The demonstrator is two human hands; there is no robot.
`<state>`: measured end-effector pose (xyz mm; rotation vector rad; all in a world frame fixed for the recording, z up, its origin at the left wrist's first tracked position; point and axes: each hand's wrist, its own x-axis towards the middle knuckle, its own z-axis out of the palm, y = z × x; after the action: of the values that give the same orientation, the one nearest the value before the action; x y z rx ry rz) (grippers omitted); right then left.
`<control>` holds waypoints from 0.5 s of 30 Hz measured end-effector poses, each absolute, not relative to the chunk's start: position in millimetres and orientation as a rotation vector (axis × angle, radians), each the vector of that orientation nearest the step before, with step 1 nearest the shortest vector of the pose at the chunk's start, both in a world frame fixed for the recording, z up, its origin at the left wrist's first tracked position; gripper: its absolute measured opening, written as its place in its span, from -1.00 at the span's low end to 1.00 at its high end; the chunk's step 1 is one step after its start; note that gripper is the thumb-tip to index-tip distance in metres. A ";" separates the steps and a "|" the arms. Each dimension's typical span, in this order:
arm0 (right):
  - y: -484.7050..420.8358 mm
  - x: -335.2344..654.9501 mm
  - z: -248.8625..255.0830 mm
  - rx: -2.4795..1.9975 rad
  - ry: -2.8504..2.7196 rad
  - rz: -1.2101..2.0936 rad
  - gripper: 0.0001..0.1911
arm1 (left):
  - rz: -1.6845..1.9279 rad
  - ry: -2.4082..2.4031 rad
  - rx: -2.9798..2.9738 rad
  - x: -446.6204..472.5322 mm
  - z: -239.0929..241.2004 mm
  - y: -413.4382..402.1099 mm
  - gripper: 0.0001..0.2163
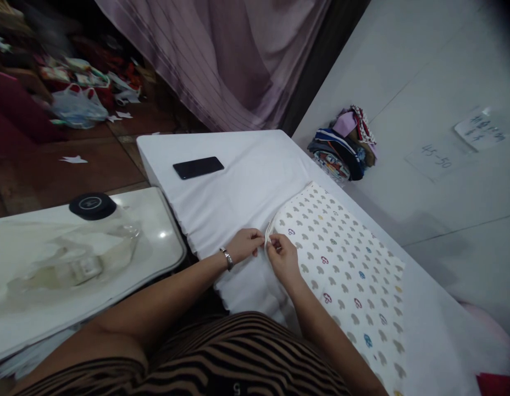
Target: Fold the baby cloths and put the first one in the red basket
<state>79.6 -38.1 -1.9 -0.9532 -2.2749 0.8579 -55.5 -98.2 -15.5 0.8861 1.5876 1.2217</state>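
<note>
A folded white cloth (341, 258) with grey and coloured prints lies over the right part of a white-covered table (242, 170). At its near left corner the layered edges stand up slightly. My right hand (283, 258) pinches these edges between thumb and fingers. From the left, my left hand (245, 245), with a bracelet (227, 258) at the wrist, is closed with its fingertips on the same corner. The two hands almost meet there. How many layers each hand grips is hidden.
A black phone (198, 167) lies on the far left of the table. To the left stands a white worktop (164, 220) with a round black object (92, 205) and clear plastic (90, 264). Folded clothes (341, 146) are stacked by the wall; a curtain (238, 55) hangs behind.
</note>
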 end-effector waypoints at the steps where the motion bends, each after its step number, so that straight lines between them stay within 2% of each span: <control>1: -38.4 79.6 -1.2 -0.949 -2.277 0.866 -0.85 | 1.231 1.578 0.884 -55.4 -15.5 -98.1 -0.90; 15: -37.5 79.5 -6.3 -0.971 -2.265 0.909 -0.83 | 1.112 1.709 0.892 -55.0 -6.0 -97.0 -0.92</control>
<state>79.5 -37.5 -6.3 -0.9707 -2.2654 0.9095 -55.0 -97.0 -6.0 0.8917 1.7093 1.1120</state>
